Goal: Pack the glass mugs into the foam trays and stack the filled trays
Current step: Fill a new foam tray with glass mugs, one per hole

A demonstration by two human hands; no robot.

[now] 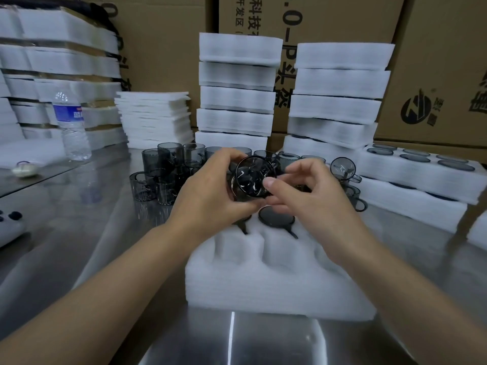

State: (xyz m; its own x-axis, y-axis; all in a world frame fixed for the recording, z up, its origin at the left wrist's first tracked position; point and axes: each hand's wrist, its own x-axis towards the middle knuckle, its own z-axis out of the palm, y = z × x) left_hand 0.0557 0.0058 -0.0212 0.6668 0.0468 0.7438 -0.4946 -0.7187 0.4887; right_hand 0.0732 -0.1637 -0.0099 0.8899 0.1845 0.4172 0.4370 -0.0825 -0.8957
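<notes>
While both hands meet above the far end of the foam tray (pixel 276 275), they hold one smoky glass mug (pixel 251 177) between them, tipped so its mouth faces the camera. The left hand (pixel 210 193) curls round the mug's wall from the left. The right hand (pixel 303 191) pinches the near rim with thumb and fingertips. The mug's handle is lost behind the fingers.

Just beneath, a seated mug (pixel 276 216) fills a far pocket of the tray, its handle lying in a slot. The pocket beside it is mostly hidden under the left hand, and motion blur softens the nearer pockets.

Bare steel table (pixel 79 246) lies open to the left and in front of the tray. Behind it, loose mugs (pixel 163 169) crowd close. On the right, a low stack of filled trays (pixel 421 167) stands near the tray's far corner.

Further back rise two tall tray stacks (pixel 237 88) (pixel 337 96), a pile of thin foam sheets (pixel 155 119), and more foam at the left edge, cut off by the frame.

A water bottle (pixel 72 125) has a blue label too blurred to read. The cardboard boxes (pixel 434 61) carry a round black logo, "0-P" and Chinese characters including "科技" and "开发区", partly hidden by the stacks.
</notes>
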